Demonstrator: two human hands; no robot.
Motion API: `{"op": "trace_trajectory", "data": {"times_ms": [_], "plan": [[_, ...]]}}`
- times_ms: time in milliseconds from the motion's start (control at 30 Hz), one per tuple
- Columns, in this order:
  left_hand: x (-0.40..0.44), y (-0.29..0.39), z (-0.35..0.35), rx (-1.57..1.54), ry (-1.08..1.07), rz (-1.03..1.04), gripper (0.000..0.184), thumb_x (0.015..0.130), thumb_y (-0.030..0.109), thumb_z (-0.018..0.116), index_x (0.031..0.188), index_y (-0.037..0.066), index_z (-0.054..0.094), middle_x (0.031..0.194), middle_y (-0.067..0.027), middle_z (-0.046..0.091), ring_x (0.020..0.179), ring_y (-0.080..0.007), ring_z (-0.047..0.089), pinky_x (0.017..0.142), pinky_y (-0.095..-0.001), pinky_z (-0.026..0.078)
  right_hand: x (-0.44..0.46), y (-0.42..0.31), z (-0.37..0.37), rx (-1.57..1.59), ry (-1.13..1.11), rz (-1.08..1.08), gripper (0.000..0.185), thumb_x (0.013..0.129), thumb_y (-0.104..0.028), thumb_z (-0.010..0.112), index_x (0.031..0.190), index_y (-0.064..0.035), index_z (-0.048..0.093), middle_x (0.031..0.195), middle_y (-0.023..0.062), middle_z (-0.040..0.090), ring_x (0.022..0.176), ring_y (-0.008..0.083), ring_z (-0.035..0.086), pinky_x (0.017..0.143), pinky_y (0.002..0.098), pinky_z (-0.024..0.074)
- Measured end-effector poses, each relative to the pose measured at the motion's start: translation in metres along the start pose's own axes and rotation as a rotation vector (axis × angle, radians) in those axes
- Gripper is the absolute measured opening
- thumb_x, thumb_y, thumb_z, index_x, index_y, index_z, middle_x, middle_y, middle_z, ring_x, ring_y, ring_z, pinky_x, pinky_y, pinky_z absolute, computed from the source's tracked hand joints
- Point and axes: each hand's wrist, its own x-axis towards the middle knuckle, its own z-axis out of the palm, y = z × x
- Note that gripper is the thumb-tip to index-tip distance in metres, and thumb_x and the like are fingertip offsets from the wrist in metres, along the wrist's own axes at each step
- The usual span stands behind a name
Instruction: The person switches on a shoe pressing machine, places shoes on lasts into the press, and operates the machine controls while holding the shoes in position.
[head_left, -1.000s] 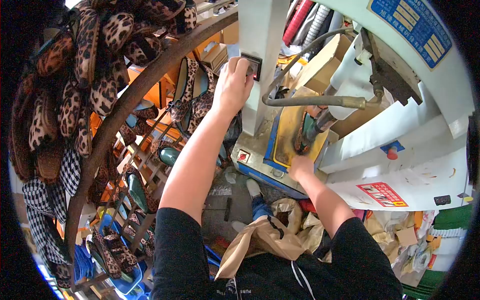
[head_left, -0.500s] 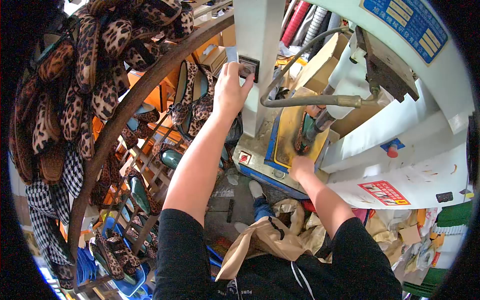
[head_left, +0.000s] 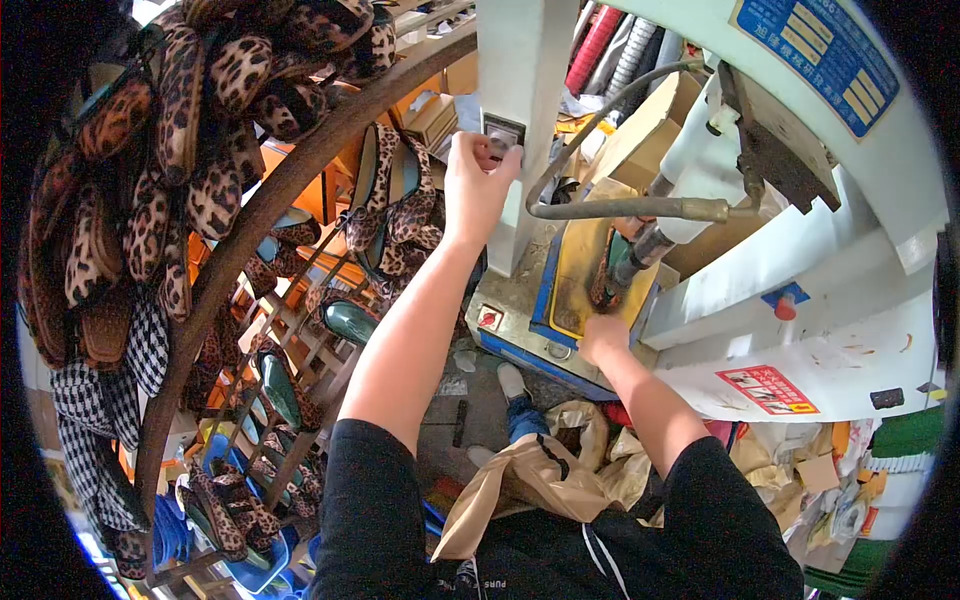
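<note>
My left hand [head_left: 478, 190] is raised to a small dark-framed panel [head_left: 505, 132] on the white machine post. Its fingers curl and the thumb presses near the panel's lower edge; what they pinch is too small to make out. Low at the machine bed, my right hand [head_left: 605, 340] is closed at the near end of a leopard-print shoe [head_left: 603, 285] with green inside. The shoe sits on the worn yellow pad [head_left: 570, 285], under the dark press rod [head_left: 640, 253] that reaches down into it.
A rack arm [head_left: 300, 150] curves past on the left, loaded with leopard-print shoes [head_left: 240, 75] and houndstooth ones [head_left: 95, 450]. A bent hose [head_left: 620, 207] crosses above the pad. There is a red knob switch [head_left: 490, 317] on the base and a red button [head_left: 786, 306] at right.
My left hand has shifted slightly down and right at the panel, uncovering more of its upper part. My right hand stays at the shoe. The view has shifted a little.
</note>
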Motion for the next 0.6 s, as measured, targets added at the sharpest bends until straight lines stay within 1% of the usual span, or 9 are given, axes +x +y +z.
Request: {"op": "trace_trajectory", "data": {"times_ms": [33,133,233,333,433,533,600], "plan": [[0.0,0.0,0.001,0.07,0.003,0.069,0.039,0.087,0.021,0.081,0.107,0.0,0.055,0.097,-0.0121,0.058,0.08,-0.0214,0.062,0.076,-0.0368,0.053,0.0,-0.001,-0.001,0.003,-0.001,0.007,0.039,0.088,-0.038,0.076,0.112,-0.0068,0.079,0.12,0.0137,0.076,0.114,0.0304,0.072,0.093,0.0406,0.0588],[0.001,0.003,0.003,0.101,0.031,0.072,0.036,0.087,0.018,0.08,0.105,0.0,0.055,0.094,-0.0115,0.059,0.079,-0.0214,0.062,0.075,-0.037,0.053,-0.003,-0.002,-0.004,0.019,0.0,0.017,0.038,0.089,-0.037,0.076,0.112,-0.007,0.079,0.12,0.0134,0.076,0.114,0.0305,0.072,0.093,0.041,0.0591],[-0.002,0.011,0.0,0.074,0.008,-0.01,0.034,0.087,0.016,0.079,0.104,-0.001,0.055,0.09,-0.0114,0.059,0.078,-0.0216,0.063,0.075,-0.0372,0.053,0.001,0.001,0.001,-0.003,-0.009,-0.002,0.048,0.089,-0.047,0.076,0.115,-0.0059,0.077,0.118,0.0158,0.075,0.113,0.0315,0.071,0.093,0.0405,0.0573],[-0.001,0.013,-0.002,0.081,0.012,-0.026,0.034,0.087,0.017,0.08,0.103,-0.001,0.055,0.087,-0.0113,0.06,0.077,-0.0219,0.063,0.075,-0.0373,0.053,-0.001,-0.001,0.001,-0.007,0.021,0.004,0.037,0.089,-0.036,0.076,0.112,-0.008,0.079,0.118,0.0125,0.077,0.112,0.0305,0.073,0.091,0.0414,0.0597],[-0.002,0.012,-0.003,0.092,0.006,0.0,0.034,0.088,0.017,0.079,0.103,-0.001,0.055,0.089,-0.0125,0.06,0.079,-0.0228,0.063,0.076,-0.0375,0.053,-0.002,-0.002,-0.002,-0.009,0.024,0.004,0.036,0.089,-0.036,0.075,0.112,-0.0079,0.079,0.118,0.0124,0.077,0.111,0.0302,0.073,0.09,0.041,0.06],[0.0,0.008,-0.003,0.097,-0.01,0.047,0.032,0.088,0.016,0.078,0.103,-0.001,0.054,0.091,-0.0131,0.059,0.082,-0.0247,0.063,0.078,-0.0385,0.052,0.003,0.001,0.004,-0.004,0.01,0.008,0.049,0.088,-0.047,0.077,0.113,-0.0046,0.076,0.118,0.0165,0.075,0.113,0.0309,0.071,0.092,0.0405,0.0574],[0.001,0.005,-0.002,0.138,-0.005,0.084,0.032,0.088,0.015,0.078,0.103,0.0,0.054,0.091,-0.0133,0.058,0.085,-0.026,0.062,0.08,-0.0394,0.052,0.003,0.001,0.004,0.001,-0.001,0.014,0.049,0.088,-0.047,0.077,0.112,-0.0044,0.077,0.118,0.0169,0.075,0.113,0.0311,0.071,0.093,0.0405,0.0573]]}}
